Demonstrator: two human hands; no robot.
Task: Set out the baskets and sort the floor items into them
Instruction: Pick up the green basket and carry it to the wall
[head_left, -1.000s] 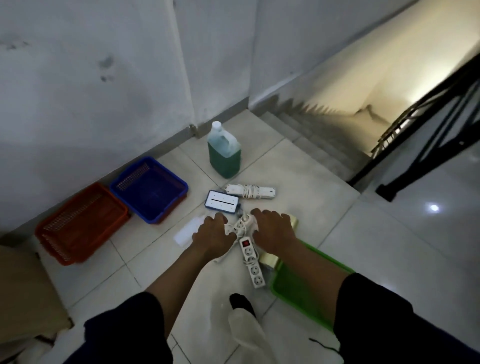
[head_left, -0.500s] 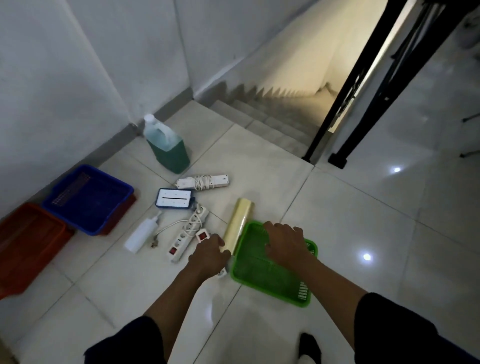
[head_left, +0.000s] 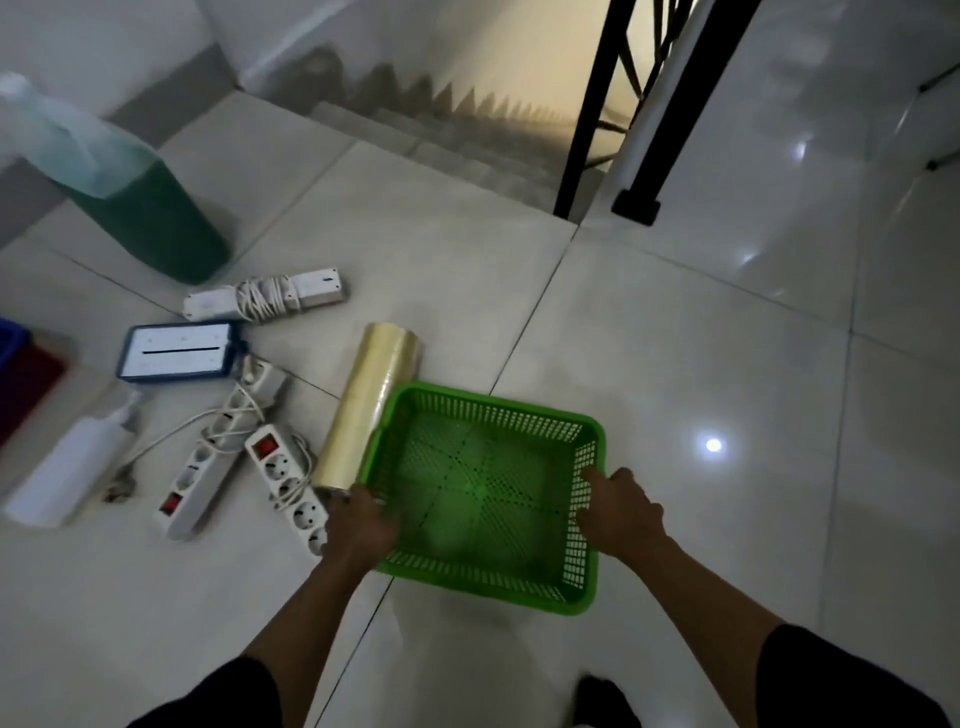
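A green mesh basket (head_left: 488, 410) sits empty on the tiled floor. My left hand (head_left: 363, 525) grips its left rim and my right hand (head_left: 618, 512) grips its right rim. A roll of clear film (head_left: 371, 400) lies against the basket's left side. Left of the roll lie two white power strips (head_left: 288, 483) (head_left: 208, 467) with tangled cords. Farther back lie a third strip with a wound cord (head_left: 265, 296), a white and blue flat device (head_left: 176, 351), a white bottle (head_left: 67, 467) on its side, and a standing jug of green liquid (head_left: 130, 197).
A staircase (head_left: 467, 150) drops away straight ahead, with a black railing post (head_left: 592, 109) at its right. Corners of the blue basket (head_left: 8, 338) and the red basket (head_left: 26, 379) show at the left edge. My foot (head_left: 602, 701) is near the bottom.
The view has swung right and closer. My left hand left the power strips and took the green basket's left rim. My right hand shifted to its right rim.
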